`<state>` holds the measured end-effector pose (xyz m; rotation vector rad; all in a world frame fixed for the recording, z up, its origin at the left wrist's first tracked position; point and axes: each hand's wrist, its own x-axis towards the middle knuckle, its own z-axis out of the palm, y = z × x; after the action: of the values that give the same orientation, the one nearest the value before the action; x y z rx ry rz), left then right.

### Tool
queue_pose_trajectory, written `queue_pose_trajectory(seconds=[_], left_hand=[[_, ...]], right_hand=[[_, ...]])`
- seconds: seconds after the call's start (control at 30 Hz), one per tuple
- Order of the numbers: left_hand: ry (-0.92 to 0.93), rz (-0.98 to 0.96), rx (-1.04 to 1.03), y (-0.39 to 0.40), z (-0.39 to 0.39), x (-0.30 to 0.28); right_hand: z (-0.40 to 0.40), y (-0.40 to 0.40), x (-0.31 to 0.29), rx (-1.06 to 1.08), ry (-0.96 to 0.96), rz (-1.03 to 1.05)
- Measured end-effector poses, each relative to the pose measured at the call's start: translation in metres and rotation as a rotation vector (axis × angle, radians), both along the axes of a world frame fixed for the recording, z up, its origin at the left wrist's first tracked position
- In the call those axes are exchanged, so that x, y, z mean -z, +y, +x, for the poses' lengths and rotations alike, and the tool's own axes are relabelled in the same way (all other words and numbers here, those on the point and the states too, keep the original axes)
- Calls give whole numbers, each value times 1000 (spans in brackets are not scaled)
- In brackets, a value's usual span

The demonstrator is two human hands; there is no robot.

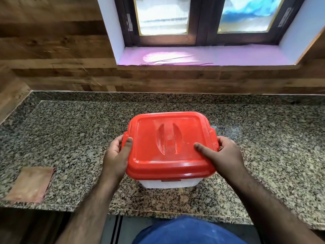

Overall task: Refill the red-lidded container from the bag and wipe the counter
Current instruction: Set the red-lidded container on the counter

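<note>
Red-lidded container [171, 148] sits mid-counter near the front edge, lid on. Left hand [117, 154] and right hand [223, 155] grasp its sides, thumbs on the lid. Folded cloth [30, 184] lies far left; bare granite counter [70, 131] all around.

At the top of the frame we see a dark-framed window [200, 18] with two frosted panes, its sill [202, 56] tinted pink. Wood-grain wall panelling [52, 55] runs across the upper left and beneath the sill. At the bottom centre we see blue clothing [186, 231] and, left of it, dark cabinet fronts [35, 226].
</note>
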<state>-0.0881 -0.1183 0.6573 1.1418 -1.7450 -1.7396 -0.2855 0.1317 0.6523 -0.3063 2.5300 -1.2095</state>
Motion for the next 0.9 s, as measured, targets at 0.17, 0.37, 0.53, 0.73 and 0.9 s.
queue_pose_trajectory(seconds=[0.17, 0.37, 0.53, 0.73, 0.9], left_hand=[[-13, 3, 6, 0, 2, 3], [-34, 98, 46, -10, 6, -3], [-28, 189, 43, -15, 6, -7], [-38, 56, -106, -13, 5, -6], [14, -832, -177, 24, -5, -21]], right_hand=[[-1, -1, -14, 15, -40, -7], [2, -7, -40, 82, -108, -293], [12, -18, -86, 43, -423, -726], [-1, -15, -129, 28, -309, -1011], [-21, 2, -146, 93, 189, -1038]])
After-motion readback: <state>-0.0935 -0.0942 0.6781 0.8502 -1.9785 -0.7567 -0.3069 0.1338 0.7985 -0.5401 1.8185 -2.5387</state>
